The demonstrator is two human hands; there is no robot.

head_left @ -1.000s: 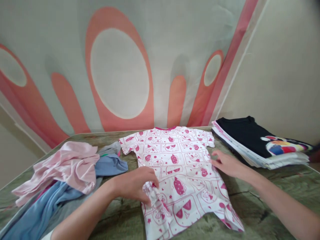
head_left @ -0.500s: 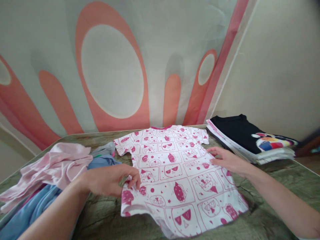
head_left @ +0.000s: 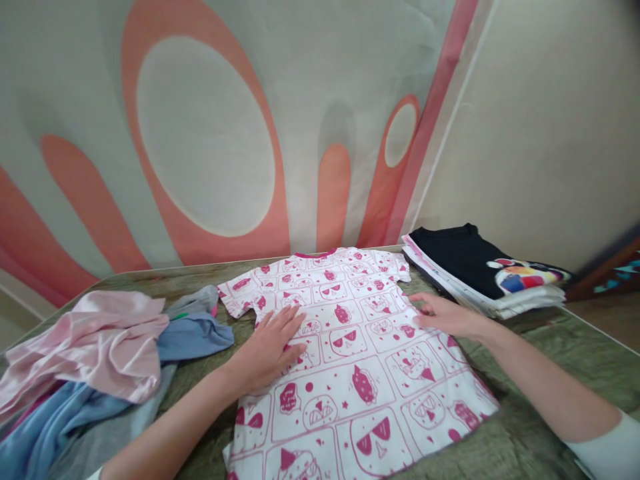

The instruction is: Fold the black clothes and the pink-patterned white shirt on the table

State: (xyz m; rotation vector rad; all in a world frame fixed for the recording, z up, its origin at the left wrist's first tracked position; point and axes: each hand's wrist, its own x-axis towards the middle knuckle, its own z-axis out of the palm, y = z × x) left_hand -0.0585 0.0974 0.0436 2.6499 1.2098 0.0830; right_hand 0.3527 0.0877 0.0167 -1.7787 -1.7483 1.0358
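Note:
A white T-shirt (head_left: 345, 373) with a magenta cartoon print and magenta collar lies spread out, its neck toward the wall. My left hand (head_left: 267, 347) rests flat on the left side of the shirt, fingers outstretched. At the shirt's right edge, below the sleeve, is my right hand (head_left: 443, 315). Its fingers are slightly bent and spread, with the thumb apart, and they touch the cloth without any visible fold gripped between them.
To the left lies a loose heap of clothes, with a pink garment (head_left: 95, 340) over blue and grey ones (head_left: 195, 333). A stack of folded clothes topped by a black T-shirt (head_left: 465, 257) stands at the back right. Behind the wooden table (head_left: 530, 373) rises a patterned wall (head_left: 305, 133).
My left hand has let go of the shirt's lower left hem and moved up onto its side. The hem now lies unfolded. My right hand stays near the right edge.

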